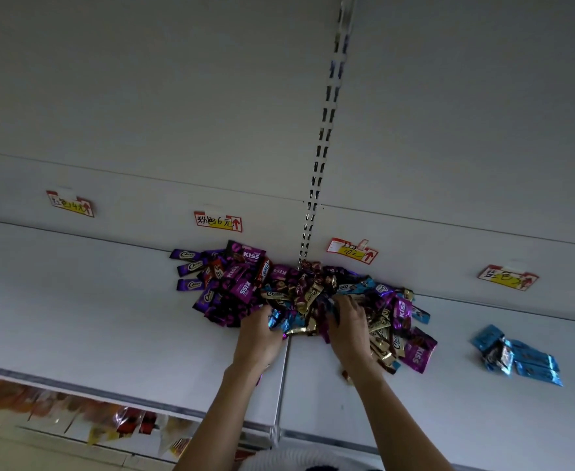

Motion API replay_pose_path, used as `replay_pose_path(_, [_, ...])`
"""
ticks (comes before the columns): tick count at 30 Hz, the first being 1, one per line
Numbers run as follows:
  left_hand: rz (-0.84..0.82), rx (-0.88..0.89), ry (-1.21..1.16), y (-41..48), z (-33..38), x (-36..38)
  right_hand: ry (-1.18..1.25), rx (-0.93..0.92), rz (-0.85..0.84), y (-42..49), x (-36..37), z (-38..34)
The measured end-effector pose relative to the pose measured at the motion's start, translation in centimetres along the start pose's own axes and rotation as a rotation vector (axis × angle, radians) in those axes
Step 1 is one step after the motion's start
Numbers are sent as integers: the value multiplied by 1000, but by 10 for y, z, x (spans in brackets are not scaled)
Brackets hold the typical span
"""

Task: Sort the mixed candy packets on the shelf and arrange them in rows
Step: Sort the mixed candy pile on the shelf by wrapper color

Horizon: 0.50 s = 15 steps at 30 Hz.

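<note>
A mixed pile of candy packets (292, 294) lies on the white shelf (92, 300) against the back panel: purple, gold, blue and red-brown wrappers tangled together. My left hand (257, 338) reaches into the pile's front edge, its fingers curled on blue and gold packets. My right hand (348, 326) rests just to the right, fingers spread over gold and blue packets; whether it grips any cannot be told. A small separate group of blue packets (517, 356) lies on the shelf at the far right.
Four handwritten price tags hang on the back panel, among them one at the left (70, 203) and one at the right (508, 277). A slotted upright (320, 164) divides the back panel. A lower shelf (75, 413) holds blurred goods.
</note>
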State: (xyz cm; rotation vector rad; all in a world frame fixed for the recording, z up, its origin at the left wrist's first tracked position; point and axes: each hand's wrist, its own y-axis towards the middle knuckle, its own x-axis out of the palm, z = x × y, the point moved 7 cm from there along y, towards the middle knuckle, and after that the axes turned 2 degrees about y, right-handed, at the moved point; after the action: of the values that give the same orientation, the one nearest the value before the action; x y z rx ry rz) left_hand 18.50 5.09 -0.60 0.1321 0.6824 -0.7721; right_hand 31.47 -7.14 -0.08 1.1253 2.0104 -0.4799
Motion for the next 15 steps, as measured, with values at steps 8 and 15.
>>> replay_pose_path(8, [59,6,-83,4,12,5,181,199,-141,-4,-2,11])
replay_pose_path(15, [24,124,196,5,8,36,297,242,52,8,-28,23])
